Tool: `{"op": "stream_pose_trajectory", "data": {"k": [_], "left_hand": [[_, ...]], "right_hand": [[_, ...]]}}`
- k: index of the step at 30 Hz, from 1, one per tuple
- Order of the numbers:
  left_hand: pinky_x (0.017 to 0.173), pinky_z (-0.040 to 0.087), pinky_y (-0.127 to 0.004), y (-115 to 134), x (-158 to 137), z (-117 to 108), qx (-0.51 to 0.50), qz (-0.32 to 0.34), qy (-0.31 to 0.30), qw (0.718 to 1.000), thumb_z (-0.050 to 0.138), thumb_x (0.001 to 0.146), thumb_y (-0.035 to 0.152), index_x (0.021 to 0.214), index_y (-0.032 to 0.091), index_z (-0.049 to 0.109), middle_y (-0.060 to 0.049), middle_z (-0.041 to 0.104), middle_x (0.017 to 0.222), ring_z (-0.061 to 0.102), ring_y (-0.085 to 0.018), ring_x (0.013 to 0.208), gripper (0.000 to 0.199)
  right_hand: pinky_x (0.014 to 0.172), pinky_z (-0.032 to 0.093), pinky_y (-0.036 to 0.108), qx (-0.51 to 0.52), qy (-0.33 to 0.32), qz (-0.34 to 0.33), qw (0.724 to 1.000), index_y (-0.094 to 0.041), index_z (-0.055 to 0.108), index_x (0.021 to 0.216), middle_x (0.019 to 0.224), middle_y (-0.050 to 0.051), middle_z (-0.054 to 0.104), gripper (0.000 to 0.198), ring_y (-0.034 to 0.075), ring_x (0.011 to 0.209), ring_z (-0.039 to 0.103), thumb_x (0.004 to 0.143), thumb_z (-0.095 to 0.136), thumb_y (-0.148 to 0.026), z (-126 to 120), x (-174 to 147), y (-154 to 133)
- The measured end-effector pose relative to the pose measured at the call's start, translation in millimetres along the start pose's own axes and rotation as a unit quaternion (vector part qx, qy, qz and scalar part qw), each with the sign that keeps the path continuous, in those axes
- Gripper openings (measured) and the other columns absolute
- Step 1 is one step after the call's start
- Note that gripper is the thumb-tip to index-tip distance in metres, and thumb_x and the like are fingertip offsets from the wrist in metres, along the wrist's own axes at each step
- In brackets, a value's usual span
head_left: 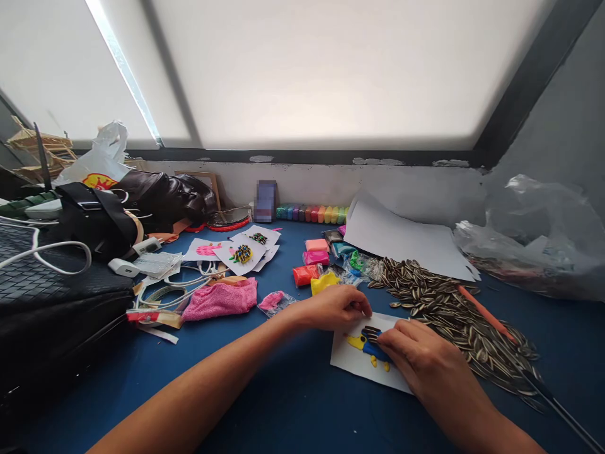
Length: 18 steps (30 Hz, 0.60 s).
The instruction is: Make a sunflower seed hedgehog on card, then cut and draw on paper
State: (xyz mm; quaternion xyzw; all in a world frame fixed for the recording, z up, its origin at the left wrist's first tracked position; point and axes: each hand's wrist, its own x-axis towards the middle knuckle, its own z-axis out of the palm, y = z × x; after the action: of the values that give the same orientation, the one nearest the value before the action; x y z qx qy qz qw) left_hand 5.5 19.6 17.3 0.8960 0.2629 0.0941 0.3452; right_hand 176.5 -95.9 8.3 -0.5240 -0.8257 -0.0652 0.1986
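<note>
watching remotely, i see my right hand pinching at dark seeds on the clay figure, atop the white card; can't tell if it's gripping one. left hand curls near the card's top edge, grip unclear. pressing too hard could squash the clay imo.

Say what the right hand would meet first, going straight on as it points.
Likely the striped seeds on the blue clay; whether the right hand already touches them is unclear.

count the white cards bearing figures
4: one card partly covered by the right hand; the pink-figure card, yellow-figure card and green-figure card grouped farther left. More may be hidden there.
</note>
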Motion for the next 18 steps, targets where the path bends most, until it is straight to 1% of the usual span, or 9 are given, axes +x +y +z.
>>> {"op": "stream_pose_trajectory", "data": {"k": [4, 8, 13, 15, 18], "left_hand": [[0.070, 0.042, -0.019, -1.5, 0.5, 0.9, -0.003, 0.001, 0.003, 1.000, 0.050, 0.081, 0.007, 0.096, 0.015, 0.070, -0.003, 0.066, 0.091, 0.058, -0.013, 0.082, 0.027], [0.069, 0.042, -0.019, -2.3, 1.1, 1.7, -0.001, 0.004, 0.004, 1.000, 0.050, 0.081, 0.007, 0.096, 0.015, 0.070, -0.003, 0.066, 0.091, 0.058, -0.012, 0.080, 0.026], [0.071, 0.043, -0.020, -1.4, 1.0, 1.7, 0.006, 0.002, 0.006, 1.000, 0.050, 0.080, 0.008, 0.097, 0.014, 0.070, -0.004, 0.067, 0.093, 0.058, -0.013, 0.083, 0.027], [0.071, 0.043, -0.020, -1.7, 0.9, 1.8, 0.005, 0.006, 0.007, 1.000, 0.051, 0.080, 0.008, 0.096, 0.015, 0.070, -0.004, 0.067, 0.094, 0.059, -0.013, 0.083, 0.026], [0.071, 0.043, -0.020, -2.7, 1.0, 2.2, 0.007, 0.010, 0.009, 1.000, 0.050, 0.080, 0.007, 0.095, 0.015, 0.070, -0.003, 0.067, 0.093, 0.059, -0.013, 0.083, 0.026]], "right_hand": [[0.053, 0.043, 0.025, -0.008, 0.003, -0.002, 1.000, -0.023, 0.063, 0.075, 0.069, 0.003, 0.061, 0.043, 0.016, 0.062, 0.059, 0.101, 0.031, -0.032, 2.6, -1.0, 0.4], [0.053, 0.043, 0.025, -0.014, -0.009, -0.005, 1.000, -0.022, 0.062, 0.074, 0.069, 0.004, 0.059, 0.041, 0.017, 0.063, 0.059, 0.100, 0.032, -0.028, 4.5, -1.4, 0.5], [0.054, 0.044, 0.027, -0.015, -0.022, -0.003, 1.000, -0.022, 0.061, 0.073, 0.069, 0.004, 0.059, 0.038, 0.018, 0.064, 0.060, 0.099, 0.034, -0.024, 5.1, -1.4, 0.8], [0.055, 0.045, 0.027, -0.014, -0.026, -0.004, 1.000, -0.022, 0.062, 0.075, 0.070, 0.004, 0.060, 0.037, 0.018, 0.066, 0.061, 0.099, 0.035, -0.024, 4.4, -1.4, 0.9], [0.056, 0.046, 0.027, -0.011, -0.014, -0.001, 1.000, -0.023, 0.062, 0.077, 0.073, 0.003, 0.063, 0.033, 0.019, 0.067, 0.063, 0.098, 0.037, -0.028, 0.9, -0.7, 0.5]]}}
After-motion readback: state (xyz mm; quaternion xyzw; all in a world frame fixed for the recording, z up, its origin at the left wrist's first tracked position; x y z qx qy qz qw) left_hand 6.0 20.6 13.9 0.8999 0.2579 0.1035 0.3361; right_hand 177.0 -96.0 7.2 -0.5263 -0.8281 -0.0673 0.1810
